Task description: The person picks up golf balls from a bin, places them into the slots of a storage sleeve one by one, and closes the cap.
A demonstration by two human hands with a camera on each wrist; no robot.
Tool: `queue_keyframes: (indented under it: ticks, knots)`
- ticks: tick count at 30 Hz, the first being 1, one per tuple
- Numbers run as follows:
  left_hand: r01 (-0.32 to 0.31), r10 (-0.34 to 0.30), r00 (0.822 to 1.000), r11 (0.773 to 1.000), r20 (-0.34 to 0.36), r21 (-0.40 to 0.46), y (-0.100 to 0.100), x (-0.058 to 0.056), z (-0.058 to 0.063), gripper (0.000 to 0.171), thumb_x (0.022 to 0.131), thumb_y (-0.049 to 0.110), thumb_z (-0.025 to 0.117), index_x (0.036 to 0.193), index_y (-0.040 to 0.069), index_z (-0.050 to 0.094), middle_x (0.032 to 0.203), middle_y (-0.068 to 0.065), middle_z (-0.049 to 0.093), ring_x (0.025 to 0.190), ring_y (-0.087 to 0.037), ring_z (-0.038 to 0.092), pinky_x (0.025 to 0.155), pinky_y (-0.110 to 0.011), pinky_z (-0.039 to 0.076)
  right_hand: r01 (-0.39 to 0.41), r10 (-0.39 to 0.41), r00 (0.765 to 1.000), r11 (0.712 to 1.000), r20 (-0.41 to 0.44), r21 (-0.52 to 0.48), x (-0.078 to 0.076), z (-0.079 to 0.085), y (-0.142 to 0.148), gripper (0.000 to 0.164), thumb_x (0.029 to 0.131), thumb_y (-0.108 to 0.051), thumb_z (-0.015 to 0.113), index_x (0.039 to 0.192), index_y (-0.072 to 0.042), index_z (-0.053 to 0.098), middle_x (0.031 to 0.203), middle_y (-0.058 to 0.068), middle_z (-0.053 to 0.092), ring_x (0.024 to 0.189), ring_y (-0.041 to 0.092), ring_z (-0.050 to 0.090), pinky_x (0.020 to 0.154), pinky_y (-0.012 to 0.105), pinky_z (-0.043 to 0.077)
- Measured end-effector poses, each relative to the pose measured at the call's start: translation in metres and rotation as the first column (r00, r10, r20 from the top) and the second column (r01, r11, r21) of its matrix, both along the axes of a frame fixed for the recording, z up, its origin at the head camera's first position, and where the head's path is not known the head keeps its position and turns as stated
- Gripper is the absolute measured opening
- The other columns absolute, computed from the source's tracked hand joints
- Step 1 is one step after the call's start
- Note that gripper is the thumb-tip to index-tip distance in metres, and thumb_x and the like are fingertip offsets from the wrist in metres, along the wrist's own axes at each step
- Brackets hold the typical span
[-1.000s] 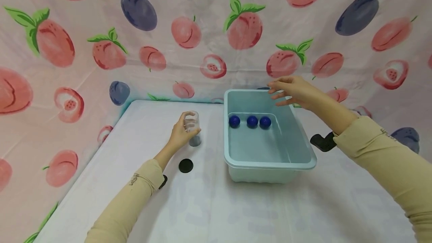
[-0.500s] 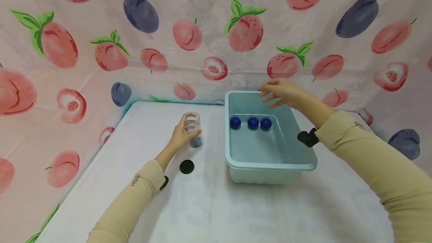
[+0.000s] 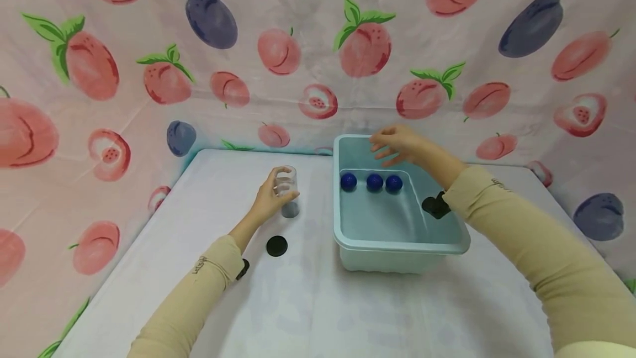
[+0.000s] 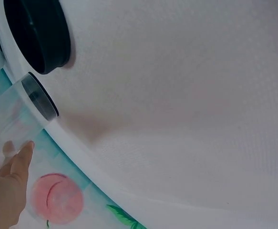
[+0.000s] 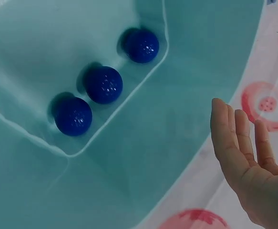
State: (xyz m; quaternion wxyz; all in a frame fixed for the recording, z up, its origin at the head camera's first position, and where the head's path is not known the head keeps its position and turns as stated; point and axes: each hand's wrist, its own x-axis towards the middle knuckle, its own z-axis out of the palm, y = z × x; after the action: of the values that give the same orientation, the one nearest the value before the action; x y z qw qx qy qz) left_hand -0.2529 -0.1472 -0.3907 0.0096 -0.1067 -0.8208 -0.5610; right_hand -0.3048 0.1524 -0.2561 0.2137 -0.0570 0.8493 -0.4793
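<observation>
1. When comparing with half a second ago, note the right hand [image 3: 401, 142] now lower and farther left, over the far part of the pale blue-green rectangular plastic tub [image 3: 382, 259], with the small black wrist-worn device [image 3: 436, 206] brought in from above the tub's right rim to above its interior.
2. Find little change at the left hand [image 3: 268, 199]: wrapped around the clear see-through cylindrical cup [image 3: 290, 184] then and now, thumb on the near side. Likewise, see the three glossy dark blue balls [image 3: 375, 183] in the same spots.
3. Can make out only parts of the cup's wall between the fingers; in the left wrist view, lose its upper part past the left edge. Cannot tell of any contact between its base and the white cloth-covered table [image 3: 308, 314]. In the right wrist view, lose the back of the right hand past the right edge.
4. See the cup upright left of the tub, colourless above a dark grey bottom, just beyond the flat round black disc [image 3: 276, 246].
5. See the balls flecked with bright reflections, on the tub floor near its far wall: two just beside each other, one farther left.
6. Note the right hand's fingers loose and slightly bent, apart from the balls.
</observation>
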Motion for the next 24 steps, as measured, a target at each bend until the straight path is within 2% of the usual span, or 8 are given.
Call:
queue_keyframes:
  ticks: [3, 6, 10, 14, 17, 24]
  knots:
    - [-0.001, 0.001, 1.000, 1.000, -0.004, -0.003, -0.001, -0.007, -0.009, 0.056, 0.086, 0.009, 0.068, 0.132, 0.009, 0.037, 0.130, -0.023, 0.052, 0.120, -0.040, 0.051, 0.095, -0.049, 0.047, 0.018, -0.018, 0.999, 1.000, 0.027, -0.001, -0.003, -0.006, -0.001, 0.048, 0.099, -0.027, 0.046, 0.135, 0.005, 0.041, 0.101, 0.005, 0.059, 0.102, 0.025, 0.061, 0.091, 0.043, 0.052]
    - [-0.006, 0.006, 1.000, 1.000, -0.005, 0.000, -0.002, -0.012, -0.017, 0.056, 0.086, 0.013, 0.068, 0.133, 0.013, 0.037, 0.131, -0.019, 0.052, 0.121, -0.037, 0.051, 0.097, -0.048, 0.046, 0.016, -0.016, 0.998, 1.000, 0.060, -0.004, -0.007, -0.012, -0.003, 0.049, 0.100, -0.026, 0.043, 0.138, 0.005, 0.037, 0.121, 0.019, 0.056, 0.117, 0.035, 0.054, 0.097, 0.046, 0.048]
    - [-0.014, 0.013, 0.999, 1.000, 0.030, 0.028, -0.006, -0.003, -0.009, 0.056, 0.086, 0.012, 0.068, 0.133, 0.012, 0.038, 0.132, -0.020, 0.051, 0.123, -0.038, 0.049, 0.100, -0.050, 0.044, -0.002, 0.002, 0.994, 1.000, 0.108, -0.007, -0.012, -0.022, -0.010, 0.049, 0.101, -0.024, 0.040, 0.141, 0.003, 0.033, 0.142, 0.028, 0.039, 0.129, 0.040, 0.043, 0.102, 0.049, 0.043]
    - [-0.026, 0.024, 0.998, 0.999, 0.056, 0.030, -0.011, 0.001, -0.007, 0.057, 0.086, 0.013, 0.069, 0.134, 0.011, 0.038, 0.134, -0.020, 0.050, 0.125, -0.038, 0.048, 0.100, -0.049, 0.044, 0.010, -0.008, 0.990, 1.000, 0.138, -0.012, -0.016, -0.034, -0.019, 0.048, 0.101, -0.022, 0.040, 0.141, 0.003, 0.036, 0.141, 0.028, 0.040, 0.129, 0.041, 0.044, 0.101, 0.048, 0.044]
    - [-0.032, 0.031, 0.998, 0.999, 0.046, 0.021, -0.011, -0.005, -0.015, 0.057, 0.085, 0.015, 0.070, 0.132, 0.015, 0.039, 0.133, -0.017, 0.051, 0.124, -0.035, 0.049, 0.100, -0.048, 0.044, 0.029, -0.024, 0.987, 0.999, 0.156, -0.027, -0.018, -0.042, -0.023, 0.047, 0.100, -0.020, 0.041, 0.140, 0.005, 0.037, 0.140, 0.029, 0.041, 0.129, 0.042, 0.043, 0.100, 0.047, 0.045]
    - [-0.026, 0.025, 0.999, 1.000, 0.047, 0.011, -0.003, -0.009, -0.016, 0.056, 0.085, 0.013, 0.070, 0.131, 0.015, 0.039, 0.132, -0.017, 0.051, 0.123, -0.036, 0.050, 0.102, -0.049, 0.042, 0.106, -0.087, 0.968, 0.992, 0.236, -0.070, -0.019, -0.059, -0.028, 0.056, 0.098, -0.016, 0.043, 0.145, 0.006, 0.023, 0.144, 0.030, 0.035, 0.132, 0.043, 0.039, 0.103, 0.051, 0.042]
